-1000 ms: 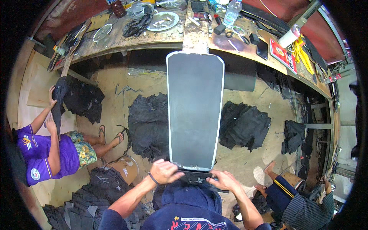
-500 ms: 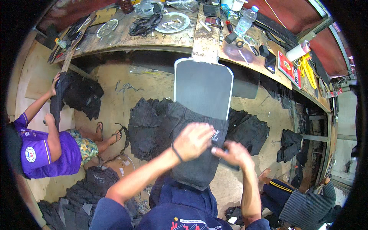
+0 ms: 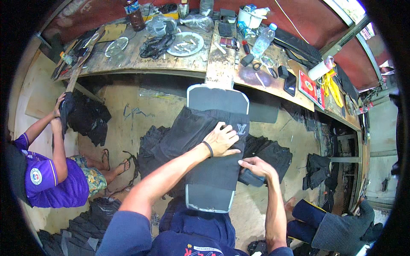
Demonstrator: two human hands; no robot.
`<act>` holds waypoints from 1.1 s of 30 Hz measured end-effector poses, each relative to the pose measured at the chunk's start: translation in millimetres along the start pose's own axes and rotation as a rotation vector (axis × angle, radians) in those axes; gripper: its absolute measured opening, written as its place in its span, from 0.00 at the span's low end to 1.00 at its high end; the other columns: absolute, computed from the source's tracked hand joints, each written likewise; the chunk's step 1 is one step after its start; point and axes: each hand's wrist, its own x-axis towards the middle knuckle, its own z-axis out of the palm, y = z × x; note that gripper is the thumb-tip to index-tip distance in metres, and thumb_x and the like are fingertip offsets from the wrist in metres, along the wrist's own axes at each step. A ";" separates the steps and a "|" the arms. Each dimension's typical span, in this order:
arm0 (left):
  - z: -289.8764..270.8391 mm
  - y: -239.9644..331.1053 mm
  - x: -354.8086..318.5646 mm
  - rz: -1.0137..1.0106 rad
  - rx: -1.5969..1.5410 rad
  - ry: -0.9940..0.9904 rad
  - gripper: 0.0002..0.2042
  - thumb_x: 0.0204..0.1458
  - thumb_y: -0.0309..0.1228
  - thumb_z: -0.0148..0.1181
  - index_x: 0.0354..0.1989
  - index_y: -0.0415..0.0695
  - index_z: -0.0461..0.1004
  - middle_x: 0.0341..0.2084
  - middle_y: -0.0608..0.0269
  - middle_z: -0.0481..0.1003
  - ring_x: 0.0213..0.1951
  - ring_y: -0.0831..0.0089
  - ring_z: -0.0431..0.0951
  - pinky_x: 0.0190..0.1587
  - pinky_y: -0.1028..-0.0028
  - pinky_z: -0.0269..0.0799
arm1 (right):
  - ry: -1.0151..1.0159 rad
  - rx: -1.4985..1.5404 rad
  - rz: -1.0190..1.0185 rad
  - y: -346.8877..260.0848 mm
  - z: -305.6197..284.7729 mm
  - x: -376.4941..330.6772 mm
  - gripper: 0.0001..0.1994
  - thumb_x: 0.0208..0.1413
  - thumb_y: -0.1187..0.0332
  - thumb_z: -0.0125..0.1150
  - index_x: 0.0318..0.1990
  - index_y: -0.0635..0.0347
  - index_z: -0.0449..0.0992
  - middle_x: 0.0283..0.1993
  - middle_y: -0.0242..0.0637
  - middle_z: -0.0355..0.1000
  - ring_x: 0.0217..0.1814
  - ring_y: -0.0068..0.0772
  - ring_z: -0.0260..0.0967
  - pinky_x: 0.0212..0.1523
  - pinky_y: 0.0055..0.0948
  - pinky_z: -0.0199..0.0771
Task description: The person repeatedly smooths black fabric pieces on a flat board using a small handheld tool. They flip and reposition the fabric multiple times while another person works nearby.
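A pair of black shorts (image 3: 198, 141) with a gathered waistband and a small pale emblem is stretched round a long grey pressing board (image 3: 218, 100) with a white rim. Both ends of the board show beyond the cloth. My left hand (image 3: 222, 141) lies on the shorts just below the emblem, fingers spread and holding nothing. Beside the board's right edge, my right hand (image 3: 259, 166) is closed, thumb on top, round a smooth dark block-like thing (image 3: 252, 177). Its underside and most of my fingers are hidden.
Dark garments (image 3: 267, 155) hang or lie below the board. A wooden bench (image 3: 179, 64) runs across the back with a plate (image 3: 185, 44), a water bottle (image 3: 264, 40) and a phone (image 3: 290, 83). One person (image 3: 55, 177) handles black cloth at left; another (image 3: 341, 228) sits at lower right.
The shorts have slid up the board toward the bench, uncovering its near end. My left hand has spread over the cloth. The view has shifted slightly.
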 end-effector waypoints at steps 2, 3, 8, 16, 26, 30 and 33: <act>-23.3 18.9 15.2 -0.186 0.121 -0.457 0.33 0.63 0.67 0.56 0.50 0.46 0.86 0.47 0.51 0.85 0.54 0.55 0.84 0.73 0.42 0.59 | -0.037 -0.017 -0.147 1.9 15.5 -14.0 0.31 0.68 0.39 0.65 0.47 0.67 0.87 0.36 0.48 0.85 0.44 0.35 0.83 0.50 0.39 0.82; -33.4 25.7 21.5 -0.159 0.122 -0.553 0.33 0.65 0.66 0.53 0.50 0.47 0.87 0.48 0.51 0.86 0.55 0.56 0.85 0.74 0.41 0.57 | -0.038 -0.080 -0.067 0.4 19.2 -18.5 0.31 0.68 0.39 0.65 0.45 0.67 0.87 0.36 0.48 0.85 0.43 0.38 0.84 0.49 0.41 0.82; -43.8 26.9 35.9 -0.109 0.682 -0.585 0.24 0.68 0.49 0.52 0.61 0.49 0.84 0.63 0.64 0.81 0.65 0.67 0.78 0.77 0.20 0.28 | 0.346 -0.317 0.118 -38.4 42.4 -34.7 0.28 0.70 0.42 0.62 0.49 0.63 0.88 0.34 0.57 0.83 0.45 0.55 0.86 0.50 0.49 0.83; 30.6 -22.3 -23.2 0.146 0.352 0.607 0.16 0.56 0.44 0.71 0.49 0.55 0.77 0.46 0.65 0.75 0.58 0.65 0.75 0.75 0.38 0.59 | 0.682 -0.590 -0.519 -71.6 160.0 -56.3 0.39 0.55 0.44 0.79 0.70 0.52 0.77 0.52 0.39 0.74 0.51 0.45 0.70 0.51 0.45 0.75; 29.3 -101.7 19.5 -0.216 0.030 0.110 0.24 0.40 0.58 0.76 0.38 0.55 0.81 0.34 0.70 0.83 0.45 0.66 0.83 0.48 0.58 0.69 | 0.748 -0.466 -0.658 -142.4 87.2 44.9 0.28 0.43 0.52 0.86 0.45 0.60 0.81 0.39 0.43 0.76 0.42 0.48 0.75 0.44 0.44 0.78; 41.5 -101.7 18.5 -0.167 0.079 0.282 0.22 0.35 0.57 0.76 0.31 0.56 0.79 0.28 0.72 0.81 0.39 0.68 0.83 0.43 0.60 0.69 | 0.730 -0.451 -0.725 -145.8 107.7 27.6 0.28 0.40 0.52 0.87 0.44 0.58 0.80 0.37 0.42 0.75 0.41 0.48 0.75 0.45 0.44 0.79; 44.0 -100.4 18.1 -0.206 0.075 0.254 0.22 0.35 0.57 0.76 0.31 0.56 0.79 0.27 0.72 0.81 0.38 0.68 0.83 0.43 0.60 0.69 | 0.522 -0.364 -0.783 -134.5 113.9 13.2 0.24 0.41 0.52 0.87 0.36 0.57 0.81 0.33 0.41 0.76 0.37 0.45 0.75 0.42 0.45 0.79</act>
